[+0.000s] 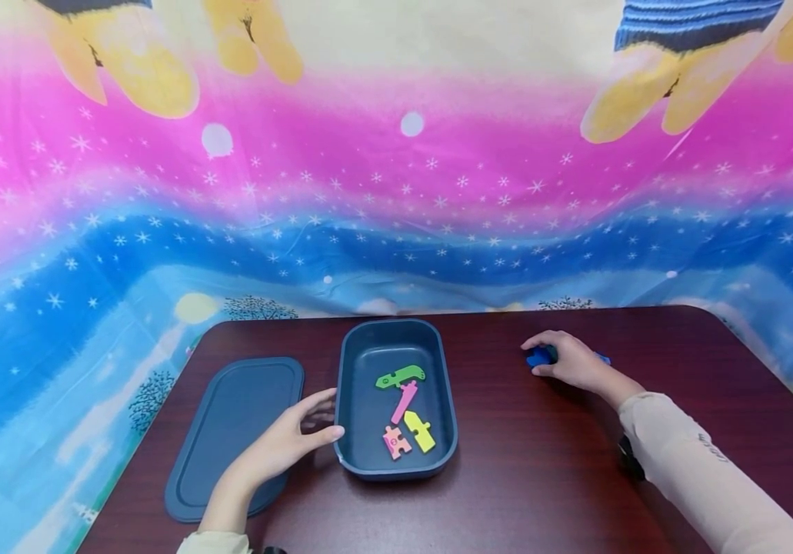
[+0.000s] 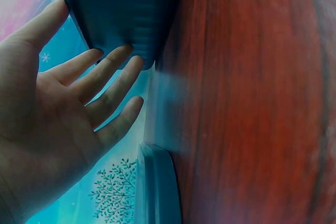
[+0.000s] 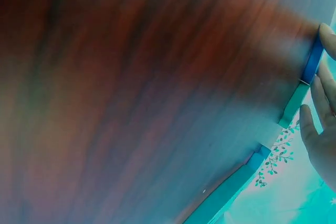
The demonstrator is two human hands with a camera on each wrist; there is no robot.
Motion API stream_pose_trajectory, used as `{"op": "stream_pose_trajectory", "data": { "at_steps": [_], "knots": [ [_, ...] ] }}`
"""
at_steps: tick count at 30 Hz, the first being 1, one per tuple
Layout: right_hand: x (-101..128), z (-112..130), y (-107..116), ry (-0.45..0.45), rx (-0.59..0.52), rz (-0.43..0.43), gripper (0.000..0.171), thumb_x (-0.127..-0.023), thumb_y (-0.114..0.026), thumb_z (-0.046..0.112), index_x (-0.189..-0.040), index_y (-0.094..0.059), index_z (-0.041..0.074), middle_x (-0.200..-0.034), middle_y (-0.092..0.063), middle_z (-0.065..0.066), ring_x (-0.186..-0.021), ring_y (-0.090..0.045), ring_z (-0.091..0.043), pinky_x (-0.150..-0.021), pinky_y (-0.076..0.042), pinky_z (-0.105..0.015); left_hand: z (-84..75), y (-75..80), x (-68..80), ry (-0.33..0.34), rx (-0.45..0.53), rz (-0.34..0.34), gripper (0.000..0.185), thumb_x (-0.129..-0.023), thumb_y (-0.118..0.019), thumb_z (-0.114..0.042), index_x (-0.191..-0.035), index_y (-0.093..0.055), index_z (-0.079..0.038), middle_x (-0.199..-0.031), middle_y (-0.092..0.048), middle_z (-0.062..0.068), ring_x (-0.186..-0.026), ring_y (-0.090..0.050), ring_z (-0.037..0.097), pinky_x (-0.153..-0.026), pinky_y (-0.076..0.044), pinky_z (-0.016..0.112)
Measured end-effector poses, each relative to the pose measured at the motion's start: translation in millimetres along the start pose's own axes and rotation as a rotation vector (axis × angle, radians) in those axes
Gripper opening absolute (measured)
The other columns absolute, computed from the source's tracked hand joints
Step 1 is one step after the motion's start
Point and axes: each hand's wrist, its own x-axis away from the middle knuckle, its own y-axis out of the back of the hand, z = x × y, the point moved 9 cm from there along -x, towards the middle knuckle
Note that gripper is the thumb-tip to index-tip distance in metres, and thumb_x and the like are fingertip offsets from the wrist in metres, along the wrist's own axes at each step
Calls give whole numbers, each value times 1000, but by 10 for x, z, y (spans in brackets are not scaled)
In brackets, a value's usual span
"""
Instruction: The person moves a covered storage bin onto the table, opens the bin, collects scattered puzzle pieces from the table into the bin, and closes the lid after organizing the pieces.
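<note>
A dark blue tray (image 1: 448, 400) stands at the table's middle, holding a green (image 1: 400, 377), a pink (image 1: 404, 401), a yellow (image 1: 420, 432) and an orange-pink (image 1: 396, 442) puzzle piece. My left hand (image 1: 313, 419) lies beside the tray with straight fingers touching its left wall. The left wrist view shows those fingers (image 2: 113, 77) against the tray's outer wall (image 2: 126, 14). To the right, my right hand (image 1: 565, 360) curls over a blue puzzle piece (image 1: 540, 355) on the table. In the right wrist view a fingertip (image 3: 328, 38) sits on the blue piece (image 3: 314, 61).
The tray's flat blue lid (image 1: 230, 431) lies on the table left of my left hand. The dark red table (image 1: 541, 477) ends at a rounded far edge. A bright pink and blue printed cloth (image 1: 396, 192) hangs behind it. Teal pieces (image 3: 294, 103) lie beside the blue one.
</note>
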Motion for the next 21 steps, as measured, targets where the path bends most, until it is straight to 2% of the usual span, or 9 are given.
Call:
{"op": "stream_pose_trajectory", "data": {
  "at_steps": [8,17,21],
  "knots": [
    [2,4,1,-4,4,1,37,-86,-77,7,-122,-67,5,-128,-57,-24,-115,-53,-42,-94,-45,-59,1,-4,1,2,-3,4,66,-97,-67,-27,-151,-38,-5,-139,-54,17,-123,-54,33,-98,-47,48],
    [1,26,10,22,2,-5,34,-86,-78,8,-118,-69,3,-113,-64,-14,-105,-57,-34,-90,-48,-55,9,-1,-1,9,-8,6,65,-97,-66,-28,-151,-38,-3,-139,-53,18,-123,-54,34,-97,-48,48],
    [7,17,12,13,-3,-13,33,-86,-78,8,-118,-69,4,-112,-65,-13,-104,-59,-33,-90,-48,-55,20,-9,-12,-2,-17,3,65,-97,-66,-27,-150,-39,-2,-137,-55,18,-122,-55,33,-97,-48,47]
  ]
}}
